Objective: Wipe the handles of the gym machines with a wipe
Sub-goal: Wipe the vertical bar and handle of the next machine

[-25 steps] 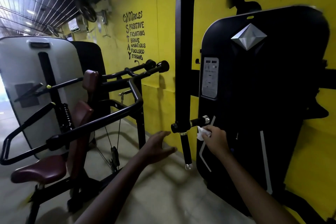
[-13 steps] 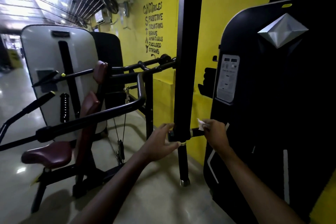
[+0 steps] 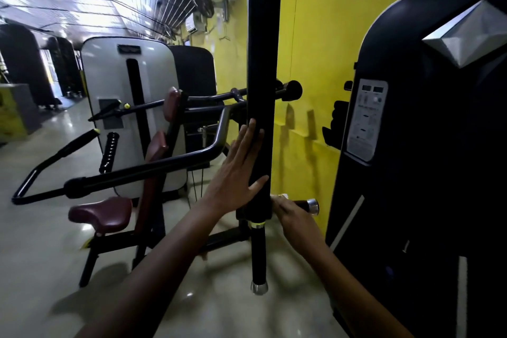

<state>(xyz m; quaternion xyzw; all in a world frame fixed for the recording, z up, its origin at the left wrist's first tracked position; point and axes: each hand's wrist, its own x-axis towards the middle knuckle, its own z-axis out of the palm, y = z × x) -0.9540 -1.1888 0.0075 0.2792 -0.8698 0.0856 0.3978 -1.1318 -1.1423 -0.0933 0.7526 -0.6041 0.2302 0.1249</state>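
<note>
The wiping of the short horizontal handle point(image 3: 303, 203) appears underway: the white wipe point(image 3: 281, 196) is held against it beside the post by the right hand point(image 3: 289, 212), fingers curled, while the padded vertical post point(image 3: 262, 118) is steadied by the left hand point(image 3: 236, 173), fingers straight; a stroke toward the chrome end cap point(image 3: 313, 206) seems called for next.

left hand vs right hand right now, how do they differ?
The left hand lies flat, fingers straight, against the vertical black bar; the right hand curls round the short horizontal handle. The right hand holds a white wipe; the left holds nothing. The left sits higher. Both touch the same machine arm.
</note>
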